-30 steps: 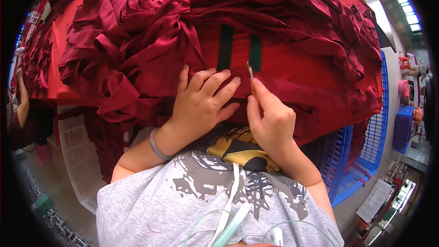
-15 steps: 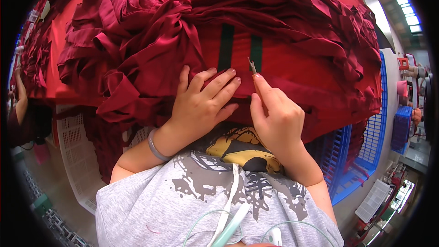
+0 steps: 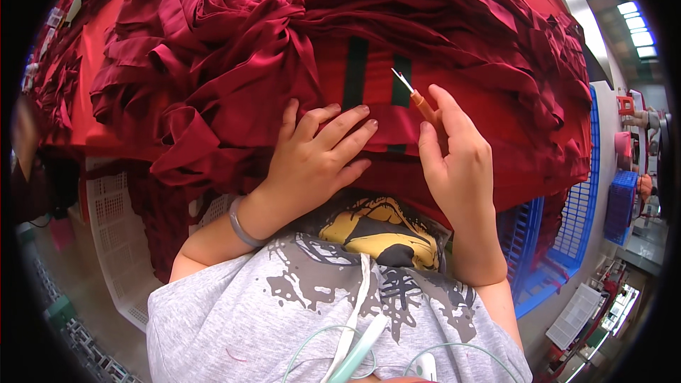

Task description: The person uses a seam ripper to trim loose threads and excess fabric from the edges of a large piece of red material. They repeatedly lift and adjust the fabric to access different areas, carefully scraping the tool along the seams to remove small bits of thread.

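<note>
My left hand (image 3: 316, 147) lies with its fingers spread on a dark red fabric strip (image 3: 394, 119) near the front edge of the red-covered table (image 3: 454, 126). In my right hand (image 3: 464, 159) is a seam ripper (image 3: 420, 101) with an orange handle. Its forked metal tip points up and to the left, apart from the strip, over one of two dark green bands (image 3: 356, 74) on the red cover. A large heap of dark red fabric strips (image 3: 234, 64) is bunched beyond my left hand and arches across to the right.
Below the table edge stand a white plastic crate (image 3: 117, 241) at the left, with dark red fabric beside it, and blue crates (image 3: 585, 198) at the right. Another person's arm (image 3: 27, 138) shows blurred at the far left. Cords hang over my grey shirt.
My right hand has moved right and turned, lifting the seam ripper's tip up and away from the strip. My left hand has stayed in place. The other person's arm at the far left has shifted.
</note>
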